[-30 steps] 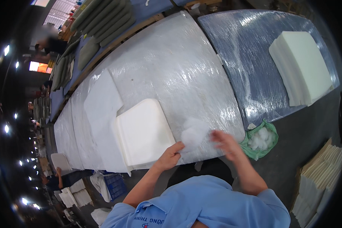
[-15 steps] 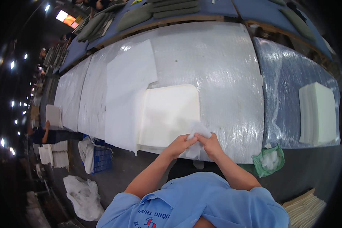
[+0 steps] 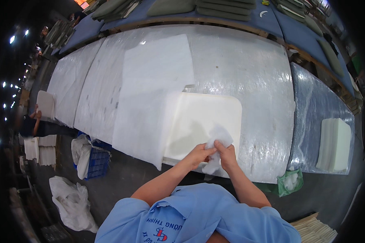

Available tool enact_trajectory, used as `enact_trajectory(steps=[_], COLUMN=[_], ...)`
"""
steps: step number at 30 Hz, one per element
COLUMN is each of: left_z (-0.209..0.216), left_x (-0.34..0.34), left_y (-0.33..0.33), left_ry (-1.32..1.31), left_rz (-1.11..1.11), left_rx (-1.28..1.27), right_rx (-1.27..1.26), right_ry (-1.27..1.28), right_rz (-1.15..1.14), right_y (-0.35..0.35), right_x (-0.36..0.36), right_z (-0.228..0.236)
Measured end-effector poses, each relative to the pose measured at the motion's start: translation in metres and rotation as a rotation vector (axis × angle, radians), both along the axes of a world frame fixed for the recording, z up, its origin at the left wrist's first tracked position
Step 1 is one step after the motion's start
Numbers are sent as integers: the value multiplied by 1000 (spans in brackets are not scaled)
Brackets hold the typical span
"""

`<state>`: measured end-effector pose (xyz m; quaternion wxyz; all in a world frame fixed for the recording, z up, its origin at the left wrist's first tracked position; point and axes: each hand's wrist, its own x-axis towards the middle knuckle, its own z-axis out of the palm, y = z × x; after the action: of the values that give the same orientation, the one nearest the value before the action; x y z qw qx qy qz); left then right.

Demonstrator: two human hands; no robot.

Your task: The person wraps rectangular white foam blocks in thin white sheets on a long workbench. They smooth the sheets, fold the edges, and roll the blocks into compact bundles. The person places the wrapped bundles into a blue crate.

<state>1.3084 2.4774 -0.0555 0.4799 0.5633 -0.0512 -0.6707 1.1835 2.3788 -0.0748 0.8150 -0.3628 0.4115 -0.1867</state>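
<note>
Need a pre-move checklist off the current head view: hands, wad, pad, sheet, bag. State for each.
1. Wad held: ok, white wad gripped by the left hand and right hand.
2. One hand free: not ok, both are on the wad.
3. Pad lying flat: ok, cream pad rests on the plastic-wrapped table, in front of the person.
4. Sheet clear of pad: cannot tell, white sheet meets the pad's left side; any overlap is unclear.
5. Bag open: ok, green bag shows white fluff inside.
</note>
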Motion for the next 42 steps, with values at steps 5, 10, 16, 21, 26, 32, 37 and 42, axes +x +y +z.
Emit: enact_trajectory(steps=[5,10,16,21,26,32,37,42], left_z=[-23,-22,-18,-6,-31,-18,-33,-44], left_x=[11,18,31,32,66,62,65,66], left_y=[13,12,24,40,61,-19,-47,-46], left_ry=[-120,-307,-581,-650,-551,-137,-57,-18], left_rz=[8,-91,-366,-719,-318,30,85,142], left_rx=[-19,9,-39,-247,-144,-90,10,9], right_rx=[-239,-543,-786,-568,-85,-18,-75,172], right_ry=[128,270,335,566,298,195,159,156], right_rz=[98,233,232,-102,51,193,447,240], right_y=[8,3,2,-80,-100,-73,-69,-96], right_x=[24,32,45,-4,11,32,20,-3], right_z=[-10,-27,-46,-84,-41,-20,-12,3])
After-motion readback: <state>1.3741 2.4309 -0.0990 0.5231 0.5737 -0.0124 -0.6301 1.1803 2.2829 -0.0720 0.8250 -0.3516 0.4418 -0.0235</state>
